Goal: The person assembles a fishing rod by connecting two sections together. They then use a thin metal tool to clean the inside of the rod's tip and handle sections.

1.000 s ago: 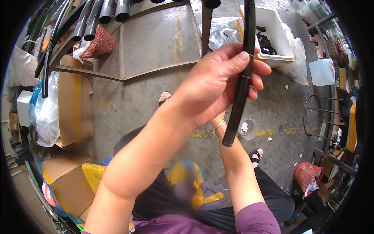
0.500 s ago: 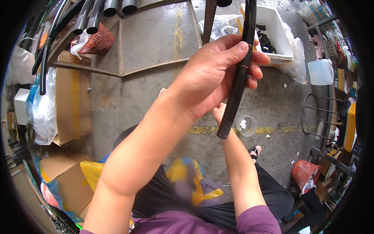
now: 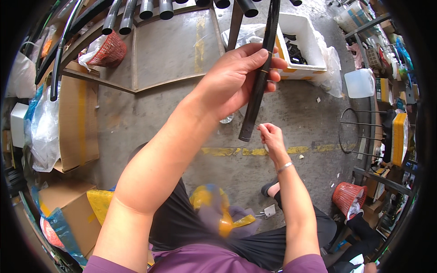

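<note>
My left hand is closed around a long black tube, thumb on top and fingers curled behind. It slants from the top of the view down to a blunt lower end. Two thin pale rings circle it near my thumb. My right hand is pinched by that lower end, on a slim tool whose thin tip points at the tube. A pale bit shows below the fingers; whether it belongs to the tool I cannot tell. Part of a small clear round object shows below my left wrist.
Several dark tubes jut over a metal frame ahead. A white foam box with black parts stands beyond my hands. Cardboard boxes line the left; a clear jug, a wire-legged stool and a red basket are right.
My right hand has come out from behind the tube, right of its lower end. The clear round container beside my right wrist no longer shows there. The view has shifted; my left hand keeps its grip.
</note>
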### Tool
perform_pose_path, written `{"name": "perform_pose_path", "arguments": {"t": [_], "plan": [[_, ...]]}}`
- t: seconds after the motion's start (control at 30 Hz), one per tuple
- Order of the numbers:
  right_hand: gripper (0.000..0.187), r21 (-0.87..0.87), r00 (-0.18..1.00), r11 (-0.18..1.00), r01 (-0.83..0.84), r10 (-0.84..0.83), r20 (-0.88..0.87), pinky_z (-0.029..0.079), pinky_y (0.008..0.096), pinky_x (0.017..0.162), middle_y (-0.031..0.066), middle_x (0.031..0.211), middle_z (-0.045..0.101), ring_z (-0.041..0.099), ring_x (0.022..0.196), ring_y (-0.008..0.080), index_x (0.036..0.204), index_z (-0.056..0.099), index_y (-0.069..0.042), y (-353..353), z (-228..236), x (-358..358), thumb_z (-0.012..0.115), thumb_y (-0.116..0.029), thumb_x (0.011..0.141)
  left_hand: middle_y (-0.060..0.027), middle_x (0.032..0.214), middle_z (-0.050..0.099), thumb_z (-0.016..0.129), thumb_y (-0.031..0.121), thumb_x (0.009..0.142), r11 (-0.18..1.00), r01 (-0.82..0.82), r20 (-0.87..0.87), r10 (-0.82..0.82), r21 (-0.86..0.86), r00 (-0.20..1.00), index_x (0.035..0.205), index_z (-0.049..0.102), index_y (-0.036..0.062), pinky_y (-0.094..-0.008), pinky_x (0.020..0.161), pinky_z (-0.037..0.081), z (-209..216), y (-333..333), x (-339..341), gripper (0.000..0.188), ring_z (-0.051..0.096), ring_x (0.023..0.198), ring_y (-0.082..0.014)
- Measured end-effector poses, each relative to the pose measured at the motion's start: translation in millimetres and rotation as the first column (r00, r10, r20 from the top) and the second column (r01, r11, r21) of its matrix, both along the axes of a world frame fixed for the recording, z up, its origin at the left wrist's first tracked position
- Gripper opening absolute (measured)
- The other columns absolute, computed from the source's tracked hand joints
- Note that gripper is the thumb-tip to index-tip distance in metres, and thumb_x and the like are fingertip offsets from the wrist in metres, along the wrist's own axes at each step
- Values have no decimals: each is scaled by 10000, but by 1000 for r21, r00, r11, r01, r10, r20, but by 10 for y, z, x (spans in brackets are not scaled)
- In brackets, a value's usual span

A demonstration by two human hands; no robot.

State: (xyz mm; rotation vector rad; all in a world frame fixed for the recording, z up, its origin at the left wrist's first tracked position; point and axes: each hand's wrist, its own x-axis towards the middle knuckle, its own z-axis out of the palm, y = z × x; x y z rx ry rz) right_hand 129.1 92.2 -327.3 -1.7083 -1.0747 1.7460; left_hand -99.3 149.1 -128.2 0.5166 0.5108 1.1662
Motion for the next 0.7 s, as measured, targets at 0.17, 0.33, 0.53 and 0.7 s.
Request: {"name": "perform_pose_path", "arguments": {"t": [0.17,0.33,0.53,0.7], "plan": [[150,113,992,988,-102,93,84,330,197,511,-52,641,502,419,573,35,828,635,-32,47,1435,460,592,-165,882,-76,993,618,547,202,939,1000,-13,-26,13,-12,1000,1136,538,28,-267,682,502,35,-39,-11,263,577,783,-118],[149,239,996,971,-4,25,-83,306,198,480,-35,656,485,387,528,43,810,606,-4,-87,2074,774,590,-126,894,-65,965,615,602,182,906,999,-43,-118,40,-30,992,1115,514,47,-271,681,502,47,-43,117,263,581,787,-117],[141,339,981,940,-43,104,-164,286,191,482,-10,708,489,386,549,37,789,605,24,-132,2302,500,594,-77,887,-48,911,596,661,144,858,994,-103,-223,92,-36,971,1144,436,64,-275,672,501,18,-59,305,372,584,766,-117],[102,375,980,915,-152,189,-64,362,188,585,-15,741,539,459,650,38,812,624,33,-140,2320,339,624,-54,866,-42,875,571,689,87,823,991,-130,-227,119,-37,967,1149,412,64,-276,652,498,-19,-32,406,428,583,743,-116]]}}
